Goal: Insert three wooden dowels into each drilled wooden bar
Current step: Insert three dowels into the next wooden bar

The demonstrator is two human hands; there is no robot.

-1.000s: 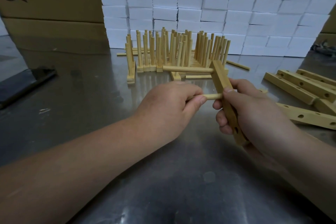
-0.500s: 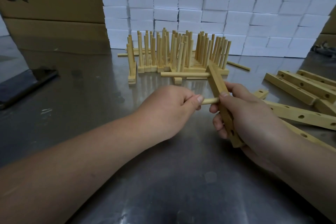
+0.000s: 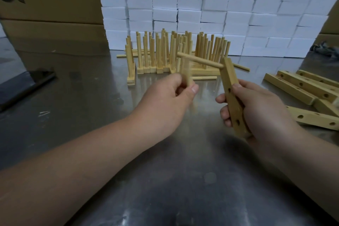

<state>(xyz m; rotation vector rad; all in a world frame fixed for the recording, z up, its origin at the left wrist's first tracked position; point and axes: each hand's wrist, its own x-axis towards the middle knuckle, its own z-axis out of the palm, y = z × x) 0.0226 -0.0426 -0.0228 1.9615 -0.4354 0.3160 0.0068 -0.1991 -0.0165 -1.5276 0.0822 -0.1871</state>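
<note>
My right hand (image 3: 256, 108) grips a drilled wooden bar (image 3: 231, 90), tilted upright above the table. One dowel (image 3: 200, 59) sticks out of the bar's top hole, pointing left. Two lower holes in the bar's face show open. My left hand (image 3: 170, 101) pinches a second dowel (image 3: 186, 71), blurred and roughly upright, a short way left of the bar and apart from it.
Finished bars with upright dowels (image 3: 176, 53) stand in a cluster at the back of the metal table (image 3: 165, 189). Loose drilled bars (image 3: 304, 86) lie at right. Loose dowels (image 3: 203, 78) lie near the cluster. White foam blocks (image 3: 220, 5) and a cardboard box (image 3: 51, 5) stand behind.
My left hand has pulled the dowel away from the bar's middle and swung it upright. The bar has tilted, so its top dowel points left and up.
</note>
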